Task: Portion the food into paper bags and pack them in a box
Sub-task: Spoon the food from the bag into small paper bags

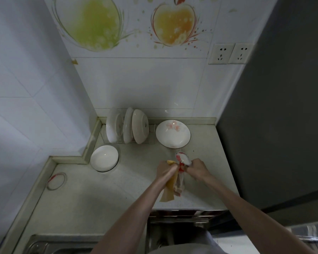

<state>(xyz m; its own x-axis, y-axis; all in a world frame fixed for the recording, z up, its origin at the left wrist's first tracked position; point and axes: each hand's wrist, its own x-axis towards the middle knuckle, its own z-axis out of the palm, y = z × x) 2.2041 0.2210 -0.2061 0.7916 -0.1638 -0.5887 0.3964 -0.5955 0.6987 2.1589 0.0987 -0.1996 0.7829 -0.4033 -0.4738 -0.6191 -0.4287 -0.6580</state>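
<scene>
My left hand [166, 170] grips the top of a brown paper bag [168, 192] that hangs down over the counter. My right hand [198, 168] holds a white and red wrapped food item [183, 158] at the bag's mouth. A second white and red wrapper [179, 186] lies against the bag below the hands. No box is in view.
A flowered white plate [173, 133] sits behind the hands. A white bowl [104, 158] stands at the left, and a dish rack [127, 125] holds upright plates. A rubber band [55, 181] lies on the counter [99, 195]. A dark appliance [273, 125] bounds the right.
</scene>
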